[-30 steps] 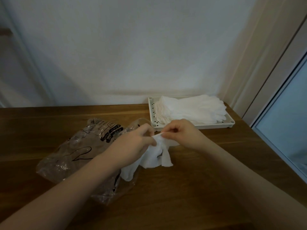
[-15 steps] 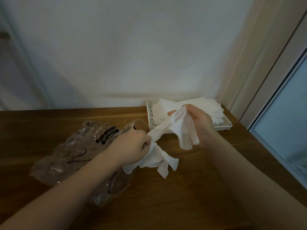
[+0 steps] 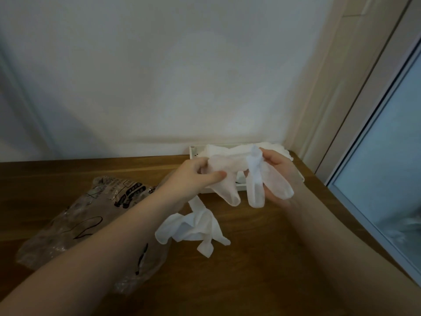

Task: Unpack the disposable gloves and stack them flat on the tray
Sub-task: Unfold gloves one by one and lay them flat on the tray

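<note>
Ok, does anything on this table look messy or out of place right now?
Yes. A crumpled glove dangles below the left hand instead of lying flat on the tray. Both hands, the right hand included, hold another glove stretched between them above the table. The plastic bag lies rumpled on the table.

Counting what's showing rn: 2 hands, left hand (image 3: 197,173) and right hand (image 3: 279,169), both gripping 1 stretched glove (image 3: 230,166). 1 more crumpled glove (image 3: 193,226) is hanging below the left hand. 1 white tray (image 3: 193,152) w/ a stack of gloves (image 3: 276,148), can't tell how many in it. 1 clear plastic bag (image 3: 75,215) is lying on 1 wooden desk (image 3: 262,258).
</note>
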A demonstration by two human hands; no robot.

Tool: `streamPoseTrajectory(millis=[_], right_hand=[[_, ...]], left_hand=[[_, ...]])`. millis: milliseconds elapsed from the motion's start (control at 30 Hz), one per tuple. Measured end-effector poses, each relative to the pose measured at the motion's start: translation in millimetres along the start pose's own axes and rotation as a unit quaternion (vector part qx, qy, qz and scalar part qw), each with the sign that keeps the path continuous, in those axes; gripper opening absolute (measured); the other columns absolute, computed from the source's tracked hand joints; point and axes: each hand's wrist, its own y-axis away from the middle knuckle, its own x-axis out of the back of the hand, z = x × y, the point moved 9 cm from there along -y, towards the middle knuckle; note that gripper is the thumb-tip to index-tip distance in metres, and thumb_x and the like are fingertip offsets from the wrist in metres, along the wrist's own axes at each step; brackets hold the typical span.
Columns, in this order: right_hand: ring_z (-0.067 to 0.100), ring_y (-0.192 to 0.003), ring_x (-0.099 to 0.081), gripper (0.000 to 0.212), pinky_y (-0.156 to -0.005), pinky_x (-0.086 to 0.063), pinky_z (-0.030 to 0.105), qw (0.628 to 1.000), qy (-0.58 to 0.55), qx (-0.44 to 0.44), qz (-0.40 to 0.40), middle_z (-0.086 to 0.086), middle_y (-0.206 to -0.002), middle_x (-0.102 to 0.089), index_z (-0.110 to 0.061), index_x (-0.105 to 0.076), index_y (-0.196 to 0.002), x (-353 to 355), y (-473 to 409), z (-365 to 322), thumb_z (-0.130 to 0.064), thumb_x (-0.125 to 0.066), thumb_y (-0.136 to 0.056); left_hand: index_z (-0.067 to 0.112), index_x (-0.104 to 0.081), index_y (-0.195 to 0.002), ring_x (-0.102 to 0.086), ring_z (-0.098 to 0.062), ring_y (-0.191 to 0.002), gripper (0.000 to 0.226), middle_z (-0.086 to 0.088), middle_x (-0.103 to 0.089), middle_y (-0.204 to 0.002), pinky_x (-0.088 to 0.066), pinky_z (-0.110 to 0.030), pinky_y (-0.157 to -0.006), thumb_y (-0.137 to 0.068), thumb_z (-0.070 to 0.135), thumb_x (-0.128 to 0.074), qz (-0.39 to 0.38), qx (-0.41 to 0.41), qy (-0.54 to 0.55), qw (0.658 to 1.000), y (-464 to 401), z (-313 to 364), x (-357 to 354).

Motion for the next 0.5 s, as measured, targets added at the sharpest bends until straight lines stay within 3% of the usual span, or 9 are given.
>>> streamPoseTrajectory(millis=[67,133,233,300,400,433,500], right_hand=[[0.015,-0.055,-0.059,0.022,-0.061,-0.048,0.027,0.999,0.012,-0.032,-0.003,0.006,-0.063,-0.058,-0.008,-0.055,-0.080,4,6,-4,-0.017,-0.040,-0.092],[0.017,-0.064,-0.051,0.019,-0.064,-0.040,0.027,0.996,0.071,-0.042,0.043,0.008,-0.071,-0.052,-0.007,-0.052,-0.081,19,7,-10,-0.017,-0.041,-0.093],[0.025,-0.083,-0.059,0.016,-0.070,-0.047,0.033,0.983,0.146,-0.094,0.066,0.013,-0.091,-0.062,-0.006,-0.058,-0.088,41,2,-2,-0.018,-0.049,-0.095],[0.025,-0.089,-0.061,0.011,-0.080,-0.050,0.038,0.956,0.264,-0.107,0.072,0.011,-0.099,-0.065,-0.010,-0.062,-0.089,53,1,0,-0.018,-0.055,-0.093],[0.018,-0.087,-0.060,0.019,-0.074,-0.048,0.027,0.856,0.513,0.012,0.070,0.003,-0.094,-0.067,-0.011,-0.069,-0.092,52,-6,-17,-0.020,-0.054,-0.094],[0.015,-0.089,-0.059,0.022,-0.072,-0.045,0.023,0.838,0.536,0.071,0.071,0.002,-0.096,-0.067,-0.010,-0.070,-0.098,45,-6,-27,-0.025,-0.053,-0.095],[0.007,-0.093,-0.059,0.025,-0.073,-0.045,0.017,0.841,0.515,0.163,0.027,-0.007,-0.104,-0.066,-0.018,-0.067,-0.109,22,-2,-42,-0.031,-0.053,-0.093]], left_hand=[[0.015,-0.062,-0.115,-0.064,-0.019,-0.101,0.033,-0.002,-0.068,-0.110,-0.050,-0.039,-0.093,-0.083,0.021,-0.066,-0.015,0.043,0.107,0.993,-3,-5,-3],[0.011,-0.062,-0.114,-0.066,-0.018,-0.095,0.030,-0.005,-0.069,-0.109,-0.054,-0.030,-0.081,-0.084,0.014,-0.062,-0.036,0.059,0.203,0.977,-4,-3,-5],[0.012,-0.062,-0.108,-0.068,-0.015,-0.086,0.024,-0.003,-0.070,-0.098,-0.058,-0.026,-0.071,-0.085,0.008,-0.059,-0.054,0.056,0.301,0.950,-8,10,-8],[0.010,-0.060,-0.103,-0.068,-0.015,-0.082,0.023,-0.004,-0.070,-0.093,-0.058,-0.027,-0.069,-0.081,0.006,-0.060,-0.064,0.052,0.334,0.939,-12,19,-11],[0.009,-0.057,-0.102,-0.066,-0.016,-0.076,0.033,-0.007,-0.065,-0.091,-0.058,-0.027,-0.065,-0.070,0.010,-0.064,-0.089,0.043,0.338,0.936,-18,31,-16],[0.009,-0.056,-0.101,-0.066,-0.015,-0.074,0.034,-0.006,-0.064,-0.090,-0.058,-0.026,-0.062,-0.068,0.009,-0.064,-0.100,0.039,0.327,0.939,-20,35,-17],[0.009,-0.056,-0.104,-0.066,-0.014,-0.072,0.037,-0.005,-0.064,-0.088,-0.057,-0.026,-0.063,-0.068,0.006,-0.064,-0.126,0.036,0.284,0.950,-22,43,-21]])
